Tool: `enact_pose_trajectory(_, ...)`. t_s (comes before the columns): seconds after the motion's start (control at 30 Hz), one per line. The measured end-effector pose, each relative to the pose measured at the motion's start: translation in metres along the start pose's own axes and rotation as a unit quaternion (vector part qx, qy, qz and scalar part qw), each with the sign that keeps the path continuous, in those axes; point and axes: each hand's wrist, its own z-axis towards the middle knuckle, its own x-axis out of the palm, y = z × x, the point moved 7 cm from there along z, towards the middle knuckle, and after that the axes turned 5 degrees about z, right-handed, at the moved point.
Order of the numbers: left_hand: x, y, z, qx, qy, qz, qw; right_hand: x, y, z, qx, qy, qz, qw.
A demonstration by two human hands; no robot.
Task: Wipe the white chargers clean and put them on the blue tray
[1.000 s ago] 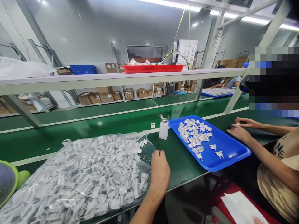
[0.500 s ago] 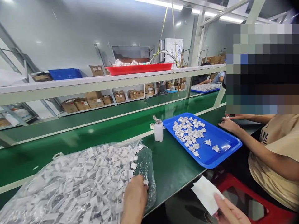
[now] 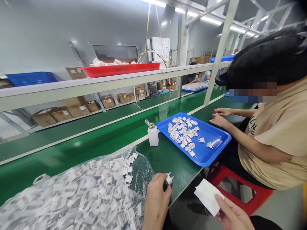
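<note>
Between the fingertips of my left hand (image 3: 156, 199) is a white two-pin plug part (image 3: 169, 178), its pins pointing up and right over the green bench. My right hand (image 3: 231, 212) pinches a folded white cloth or paper wipe (image 3: 208, 195) beyond the bench's front edge. A clear plastic bag (image 3: 141, 171) lies left of my left hand, heaped with many white plug parts (image 3: 91, 191). On the blue tray (image 3: 213, 159), to the right, several more plug parts (image 3: 183, 129) sit in a loose pile, two apart from it.
A white pump bottle (image 3: 153, 136), lid tipped up, stands left of the tray. A co-worker (image 3: 271, 143) sits at the right by a red stool (image 3: 247, 201). Above the green bench (image 3: 165, 159) a shelf (image 3: 134, 75) bears a red tray (image 3: 124, 67).
My left hand has come away from the bag, rightward, with a plug part in its fingers. The wipe stays in my right hand. My view has turned to the right.
</note>
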Motion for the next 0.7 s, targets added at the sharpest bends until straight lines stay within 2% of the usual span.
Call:
enact_pose_trajectory(0.07, 0.018, -0.004, 0.002, 0.026, 0.051, -0.01, 0.998, 0.004, 0.006, 0.001, -0.069, -0.007, -0.075, 0.995)
enact_pose_trajectory(0.17, 0.031, 0.006, 0.006, 0.011, 0.09, -0.007, 0.996, 0.002, 0.012, 0.003, -0.164, -0.074, -0.202, 0.963)
enact_pose_trajectory(0.23, 0.035, 0.02, 0.007, -0.013, 0.094, -0.018, 0.995, 0.007, 0.01, 0.004, -0.198, -0.102, -0.281, 0.933)
enact_pose_trajectory(0.3, 0.038, 0.032, 0.006, -0.022, 0.07, -0.046, 0.996, 0.021, 0.005, 0.005, -0.226, -0.096, -0.35, 0.904)
enact_pose_trajectory(0.4, 0.045, 0.043, 0.002, 0.0, 0.028, -0.081, 0.996, 0.054, -0.005, 0.002, -0.296, -0.026, -0.424, 0.856)
enact_pose_trajectory(0.47, 0.053, 0.044, -0.001, 0.025, 0.022, -0.084, 0.996, 0.078, -0.017, -0.001, -0.327, 0.067, -0.46, 0.823)
enact_pose_trajectory(0.53, 0.06, 0.044, -0.002, 0.043, 0.029, -0.082, 0.995, 0.096, -0.033, -0.004, -0.329, 0.168, -0.478, 0.797)
enact_pose_trajectory(0.6, 0.066, 0.046, -0.002, 0.049, 0.038, -0.088, 0.994, 0.105, -0.045, -0.004, -0.31, 0.228, -0.48, 0.788)
enact_pose_trajectory(0.7, 0.074, 0.05, -0.002, 0.05, 0.036, -0.116, 0.991, 0.108, -0.048, 0.005, -0.275, 0.243, -0.466, 0.805)
